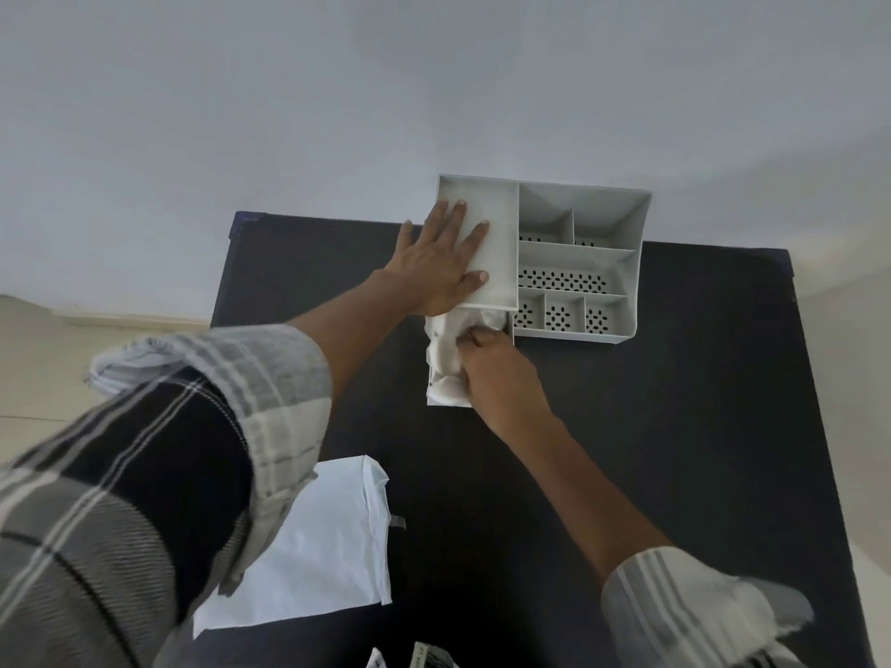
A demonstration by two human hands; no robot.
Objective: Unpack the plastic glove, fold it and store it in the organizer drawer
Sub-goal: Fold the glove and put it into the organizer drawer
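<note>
A grey plastic organizer (622, 262) with several open compartments stands at the far edge of the dark table. Its drawer (434, 400) is pulled out toward me at the lower left of the organizer. A crumpled, whitish translucent plastic glove (446, 364) lies in the drawer. My right hand (496, 366) is closed on the glove and presses it down into the drawer. My left hand (441, 262) lies flat, fingers spread, on the organizer's solid top panel, holding nothing.
The dark table (675, 450) reaches to a pale wall. A flat white plastic packet (332, 547) lies near me on the left. Printed scraps (426, 658) show at the bottom edge. Checked sleeves cover both forearms.
</note>
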